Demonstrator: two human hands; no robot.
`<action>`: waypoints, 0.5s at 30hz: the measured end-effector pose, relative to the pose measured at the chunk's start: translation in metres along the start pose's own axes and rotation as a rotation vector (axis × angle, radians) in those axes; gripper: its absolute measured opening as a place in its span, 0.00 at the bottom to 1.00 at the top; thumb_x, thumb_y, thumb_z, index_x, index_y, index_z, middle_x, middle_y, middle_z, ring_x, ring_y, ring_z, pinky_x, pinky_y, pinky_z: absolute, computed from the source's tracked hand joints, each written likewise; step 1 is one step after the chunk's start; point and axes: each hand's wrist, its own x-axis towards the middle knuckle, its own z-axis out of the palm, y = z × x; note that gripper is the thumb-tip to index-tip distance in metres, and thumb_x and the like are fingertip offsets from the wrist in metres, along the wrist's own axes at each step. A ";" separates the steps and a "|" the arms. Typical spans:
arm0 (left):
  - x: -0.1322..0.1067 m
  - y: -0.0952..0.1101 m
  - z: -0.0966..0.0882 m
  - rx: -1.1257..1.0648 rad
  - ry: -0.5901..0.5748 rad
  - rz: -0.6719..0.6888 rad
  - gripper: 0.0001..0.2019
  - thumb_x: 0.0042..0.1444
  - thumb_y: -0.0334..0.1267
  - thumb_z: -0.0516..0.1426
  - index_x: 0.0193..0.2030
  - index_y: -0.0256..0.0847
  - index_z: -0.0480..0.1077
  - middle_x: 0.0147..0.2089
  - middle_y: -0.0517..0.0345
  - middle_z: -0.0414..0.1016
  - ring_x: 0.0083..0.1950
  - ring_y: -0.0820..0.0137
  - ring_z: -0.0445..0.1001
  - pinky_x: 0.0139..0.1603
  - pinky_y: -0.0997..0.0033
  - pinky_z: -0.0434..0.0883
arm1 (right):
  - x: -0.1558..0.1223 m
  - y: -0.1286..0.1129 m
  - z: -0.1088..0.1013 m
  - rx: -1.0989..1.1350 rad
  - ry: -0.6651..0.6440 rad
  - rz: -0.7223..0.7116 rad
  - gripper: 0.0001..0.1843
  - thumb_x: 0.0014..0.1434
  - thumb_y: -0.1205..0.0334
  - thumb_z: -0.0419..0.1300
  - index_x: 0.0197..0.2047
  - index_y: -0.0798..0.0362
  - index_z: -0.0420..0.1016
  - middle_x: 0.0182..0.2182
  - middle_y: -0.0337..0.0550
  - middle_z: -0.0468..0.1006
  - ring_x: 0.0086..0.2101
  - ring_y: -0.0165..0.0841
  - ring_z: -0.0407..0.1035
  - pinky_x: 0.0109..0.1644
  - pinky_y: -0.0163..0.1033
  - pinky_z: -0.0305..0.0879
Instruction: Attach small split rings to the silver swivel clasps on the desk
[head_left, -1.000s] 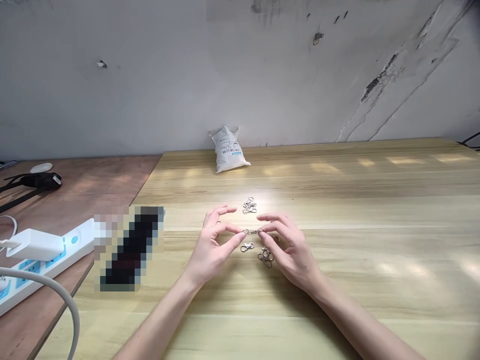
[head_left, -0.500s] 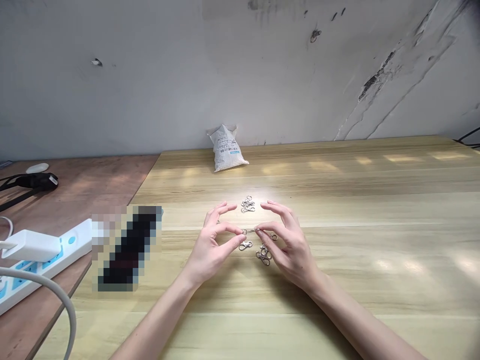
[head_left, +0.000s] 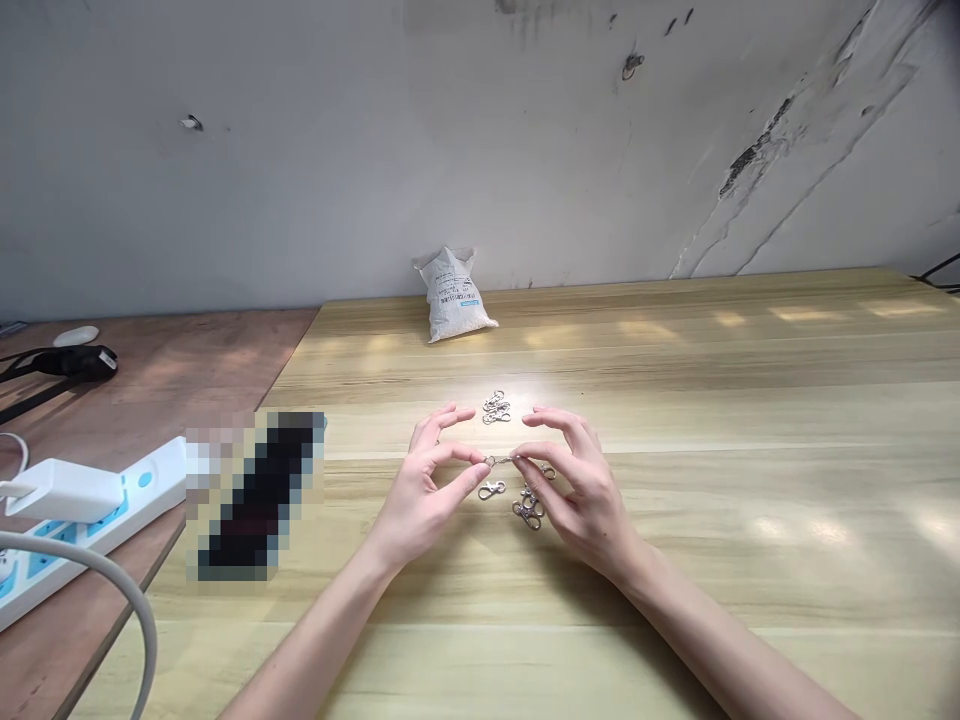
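Note:
Between my hands is a small metal swivel clasp (head_left: 503, 460), level above the table. My left hand (head_left: 435, 475) pinches its ring end with thumb and index finger. The other end is in the pinch of my right hand (head_left: 574, 475). Below the pinched piece lies a single silver lobster clasp (head_left: 492, 490). Several more clasps (head_left: 529, 512) lie in a loose heap by my right thumb, partly hidden by that hand. Farther back, a small pile of metal clasps (head_left: 496, 408) rests between my raised outer fingers.
A white plastic package (head_left: 456, 300) stands at the back against the wall. To the left are a pixelated dark object (head_left: 259, 495), a power strip (head_left: 154, 478) with a white plug, a grey cable (head_left: 139, 610) and a black cable connector (head_left: 94, 362).
Almost nothing differs. Both hands keep the same pinch on the clasp, and the view has shifted very slightly.

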 end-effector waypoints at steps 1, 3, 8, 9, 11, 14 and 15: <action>0.000 0.000 0.000 -0.002 0.000 0.001 0.06 0.59 0.42 0.60 0.34 0.45 0.76 0.64 0.54 0.65 0.72 0.58 0.52 0.70 0.43 0.51 | 0.000 0.000 0.000 0.003 -0.005 0.007 0.07 0.63 0.69 0.57 0.41 0.47 0.73 0.50 0.48 0.69 0.55 0.44 0.63 0.55 0.54 0.63; 0.000 0.001 0.000 -0.004 0.000 0.003 0.06 0.59 0.42 0.60 0.34 0.44 0.76 0.64 0.53 0.65 0.72 0.57 0.52 0.70 0.42 0.51 | 0.000 0.000 -0.001 0.011 -0.011 0.012 0.07 0.63 0.69 0.57 0.41 0.47 0.73 0.50 0.48 0.69 0.55 0.44 0.63 0.55 0.54 0.63; 0.000 0.001 -0.001 0.000 -0.004 0.004 0.07 0.59 0.42 0.60 0.34 0.45 0.76 0.64 0.53 0.66 0.72 0.56 0.52 0.70 0.42 0.51 | 0.000 0.000 0.000 0.014 -0.007 0.015 0.07 0.62 0.69 0.57 0.40 0.48 0.73 0.49 0.48 0.70 0.54 0.45 0.63 0.54 0.54 0.63; 0.000 0.001 -0.001 0.001 -0.006 0.006 0.07 0.59 0.42 0.60 0.34 0.45 0.76 0.64 0.53 0.66 0.72 0.56 0.52 0.70 0.42 0.51 | 0.000 -0.001 0.000 0.018 -0.008 0.022 0.07 0.62 0.69 0.57 0.39 0.48 0.73 0.48 0.48 0.70 0.53 0.45 0.63 0.54 0.54 0.63; 0.000 0.001 -0.001 0.002 -0.009 0.011 0.06 0.59 0.42 0.60 0.34 0.44 0.76 0.64 0.52 0.66 0.72 0.56 0.52 0.70 0.42 0.51 | -0.001 -0.002 0.001 0.031 -0.010 0.034 0.07 0.62 0.69 0.57 0.39 0.48 0.74 0.48 0.48 0.70 0.53 0.44 0.64 0.53 0.54 0.63; 0.000 0.002 0.000 0.000 -0.007 0.015 0.06 0.59 0.41 0.59 0.34 0.44 0.76 0.64 0.53 0.66 0.72 0.57 0.52 0.70 0.44 0.51 | -0.002 -0.004 0.002 0.059 0.002 0.065 0.07 0.63 0.68 0.57 0.39 0.48 0.74 0.46 0.48 0.71 0.51 0.43 0.65 0.53 0.54 0.63; 0.000 0.002 0.000 0.000 -0.005 0.016 0.06 0.60 0.40 0.59 0.34 0.44 0.75 0.63 0.53 0.66 0.72 0.57 0.52 0.70 0.44 0.52 | -0.002 -0.005 0.002 0.070 0.008 0.083 0.07 0.63 0.68 0.57 0.39 0.48 0.74 0.45 0.48 0.71 0.50 0.43 0.65 0.53 0.54 0.63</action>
